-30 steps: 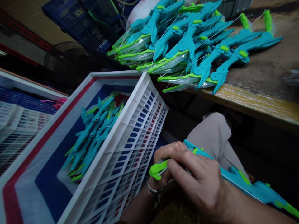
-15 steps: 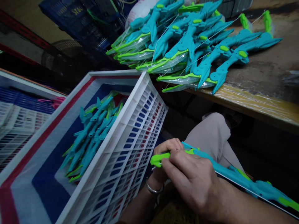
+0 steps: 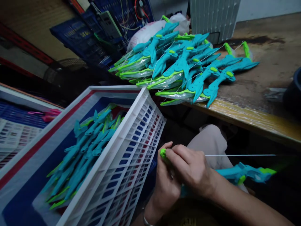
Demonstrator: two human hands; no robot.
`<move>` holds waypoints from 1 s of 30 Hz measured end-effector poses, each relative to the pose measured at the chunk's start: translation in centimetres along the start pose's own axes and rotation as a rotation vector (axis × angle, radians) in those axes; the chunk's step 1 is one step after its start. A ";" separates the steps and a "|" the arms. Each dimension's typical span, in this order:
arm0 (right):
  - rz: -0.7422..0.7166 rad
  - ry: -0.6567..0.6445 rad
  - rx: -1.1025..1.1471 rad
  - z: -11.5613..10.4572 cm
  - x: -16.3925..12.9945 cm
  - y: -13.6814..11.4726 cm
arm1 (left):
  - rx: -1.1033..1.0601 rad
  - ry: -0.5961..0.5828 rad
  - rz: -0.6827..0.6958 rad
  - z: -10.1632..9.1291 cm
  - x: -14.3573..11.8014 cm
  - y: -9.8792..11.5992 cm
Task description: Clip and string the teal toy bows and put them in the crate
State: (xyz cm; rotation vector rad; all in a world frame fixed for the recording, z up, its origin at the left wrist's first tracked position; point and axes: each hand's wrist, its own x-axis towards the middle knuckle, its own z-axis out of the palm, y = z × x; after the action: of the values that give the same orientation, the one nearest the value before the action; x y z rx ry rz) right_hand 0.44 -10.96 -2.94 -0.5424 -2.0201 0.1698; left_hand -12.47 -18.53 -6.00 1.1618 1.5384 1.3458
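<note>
A teal toy bow with lime-green ends and a white string lies across my lap area, partly behind my right forearm. My right hand grips it near its green tip, thumb and fingers closed around that end. Just beside it, my left hand, with a metal bracelet at the wrist, wraps the same tip from the other side. The tip pokes out between both hands; the bow's middle is hidden by them. Its string runs taut to the right, above the body. The far end is blurred.
A white plastic crate with a striped lining holds several similar bows at left. More bows are piled on the wooden table. A dark container stands at the table's right. A knee shows beneath.
The bow has been turned over in my hands, so its string now runs on the far side instead of the near side. The camera view has tilted up slightly.
</note>
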 end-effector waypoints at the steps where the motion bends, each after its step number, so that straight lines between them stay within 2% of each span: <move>1: 0.024 0.001 0.023 0.1 0.0 0.1 | -0.001 -0.022 -0.005 0.0 -0.1 0.4; 3: 0.086 -0.004 0.081 0.2 0.2 0.3 | -0.037 -0.044 -0.048 0.0 -0.3 1.0; 6: 0.164 0.006 0.191 0.3 0.4 0.2 | -0.130 -0.016 -0.125 0.1 -0.9 1.5; 9: 0.194 0.047 0.286 0.3 0.8 0.1 | -0.261 -0.024 -0.133 0.3 -1.2 1.5; 12: 0.186 0.112 0.309 -0.4 1.6 0.0 | -0.348 -0.057 -0.080 0.4 -1.0 1.2; 15: 0.196 0.138 0.404 -2.4 2.8 -0.2 | -0.360 -0.068 -0.039 0.4 -0.3 1.0; 17: 0.272 0.191 0.482 -4.1 3.4 -0.4 | -0.397 -0.071 -0.010 0.4 0.3 1.1; 20: 0.387 0.241 0.526 -5.6 3.6 -0.5 | -0.432 -0.117 0.126 0.2 1.1 1.6; 23: 0.419 0.177 0.575 -4.9 2.8 -0.6 | -0.392 -0.106 0.234 0.0 1.7 2.5; 26: 0.488 0.149 0.642 -3.2 1.8 -0.7 | -0.335 -0.041 0.207 -0.6 2.1 3.4; 30: 0.518 0.185 0.636 -2.4 1.3 -0.8 | -0.339 -0.092 0.157 -1.2 2.4 4.0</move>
State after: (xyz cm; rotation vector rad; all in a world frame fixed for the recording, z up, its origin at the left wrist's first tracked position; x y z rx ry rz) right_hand 1.72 -11.39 -0.47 -0.6238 -1.4933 0.9977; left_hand -13.68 -16.48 -1.83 1.1268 1.1186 1.5630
